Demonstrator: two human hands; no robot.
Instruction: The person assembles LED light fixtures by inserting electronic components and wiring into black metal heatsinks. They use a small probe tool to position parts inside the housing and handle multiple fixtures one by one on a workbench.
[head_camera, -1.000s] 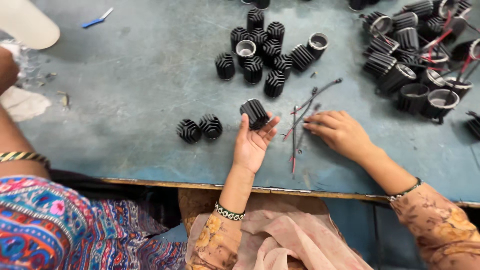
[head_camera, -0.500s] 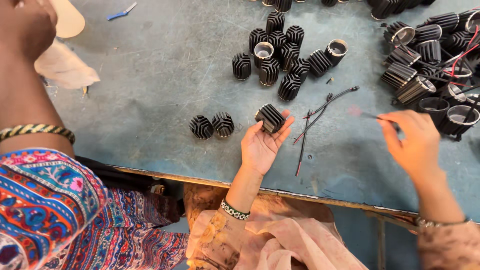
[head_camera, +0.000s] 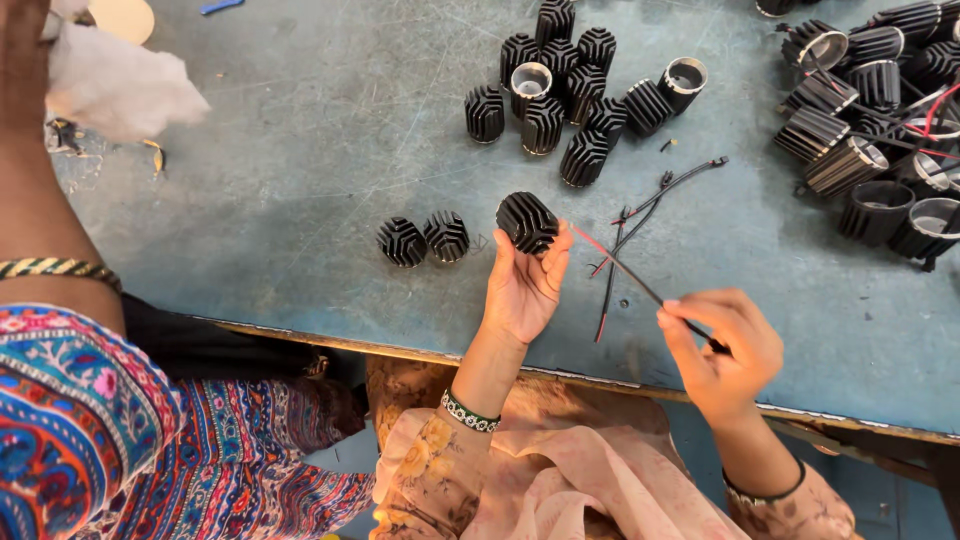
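The left hand (head_camera: 523, 290) is raised palm-up over the near part of the blue-grey table (head_camera: 300, 180), its fingers half curled, and the fingertips grip a black finned cylinder (head_camera: 527, 221) from below and the sides, so the ribbed end faces up. That piece sits clear of the table surface, held just above the hand's own palm.

The right hand (head_camera: 722, 350) hovers at the table's front edge, thumb and first fingers pressed together in a pinch on a thin red-and-black wire (head_camera: 640, 285). The wire runs up and to the left from the pinch, its far tip reaching close to the held cylinder; whether it touches I cannot tell.

Just left of the held piece, two more finned cylinders (head_camera: 424, 240) stand side by side on the table, touching each other. Loose wires with small connectors (head_camera: 665, 195) lie between the two hands and further back. Beyond them a cluster of finned housings (head_camera: 570, 95) stands upright, and a larger heap (head_camera: 880, 120) lies tumbled at the right.

At the left another person's arm (head_camera: 40, 200) reaches in, with a white wad (head_camera: 115, 85) near its hand
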